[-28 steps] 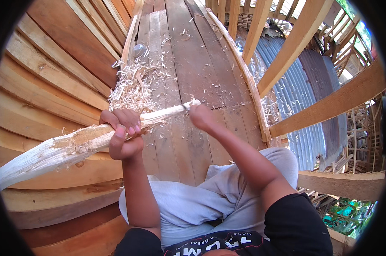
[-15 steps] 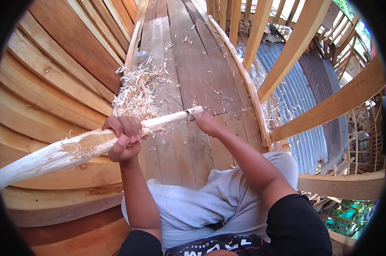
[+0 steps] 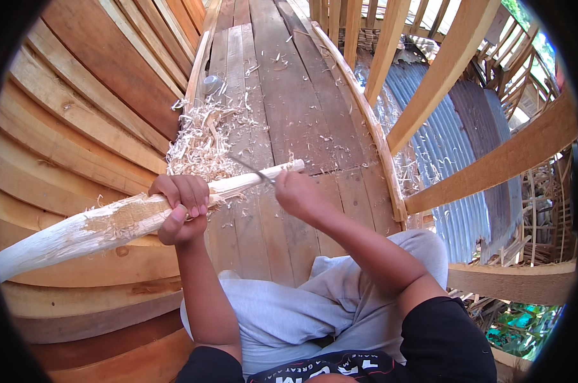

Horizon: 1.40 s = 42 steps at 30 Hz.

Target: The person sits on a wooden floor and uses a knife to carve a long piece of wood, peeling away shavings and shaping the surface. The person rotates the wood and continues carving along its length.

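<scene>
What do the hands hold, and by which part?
The left hand grips the pale pole where its narrower, shaved end begins; the right hand holds a thin-bladed tool by its near end, hidden in the grip.

Pole (image 3: pixel 120 221): bare pale wood, matt, smoother toward left end, rough and fibrous mid-length. Blade (image 3: pixel 248 166): thin grey metal. Shavings (image 3: pixel 202 140): curly wood. Floor (image 3: pixel 295 121): worn matt planks. Wall boards (image 3: pixel 78 153): bare wood, grain showing. Roofing (image 3: pixel 432 127): corrugated metal, partly shiny, partly dull brown. Trousers (image 3: pixel 289 300): matt grey cloth. Sleeve (image 3: pixel 451 332): matt black cloth.
</scene>
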Available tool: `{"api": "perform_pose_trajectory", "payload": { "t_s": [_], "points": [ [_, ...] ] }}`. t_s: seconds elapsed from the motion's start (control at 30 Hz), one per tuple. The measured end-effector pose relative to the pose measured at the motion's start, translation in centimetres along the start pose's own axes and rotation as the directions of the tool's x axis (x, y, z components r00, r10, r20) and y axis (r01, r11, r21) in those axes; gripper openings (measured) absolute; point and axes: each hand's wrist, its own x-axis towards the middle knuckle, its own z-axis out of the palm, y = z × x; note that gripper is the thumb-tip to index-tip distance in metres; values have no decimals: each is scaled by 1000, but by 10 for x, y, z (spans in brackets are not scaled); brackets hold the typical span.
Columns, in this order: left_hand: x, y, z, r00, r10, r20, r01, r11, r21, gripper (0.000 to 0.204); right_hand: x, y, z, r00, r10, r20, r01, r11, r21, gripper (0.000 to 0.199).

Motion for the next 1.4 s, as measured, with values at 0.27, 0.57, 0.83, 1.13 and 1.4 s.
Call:
{"api": "perform_pose_trajectory", "payload": {
  "t_s": [0.27,0.57,0.83,1.13,1.4],
  "points": [
    [1,-3,14,1000,2,-15,-2,1000,-11,20,21,42,2,998,6,-69,-10,998,-67,54],
    [5,-5,16,998,7,-70,-7,1000,0,19,47,92,21,989,75,-129,-88,991,-103,56],
    [-3,-3,17,1000,1,-13,-1,1000,1,19,48,90,15,990,108,-90,-106,994,25,46],
    [1,-3,12,1000,8,-9,-8,1000,-29,20,48,79,10,991,-129,-30,117,957,-264,39],
    [-1,-1,8,1000,13,-5,-13,1000,8,19,-3,-11,-20,998,64,6,-62,985,-162,43]
  ]
}}
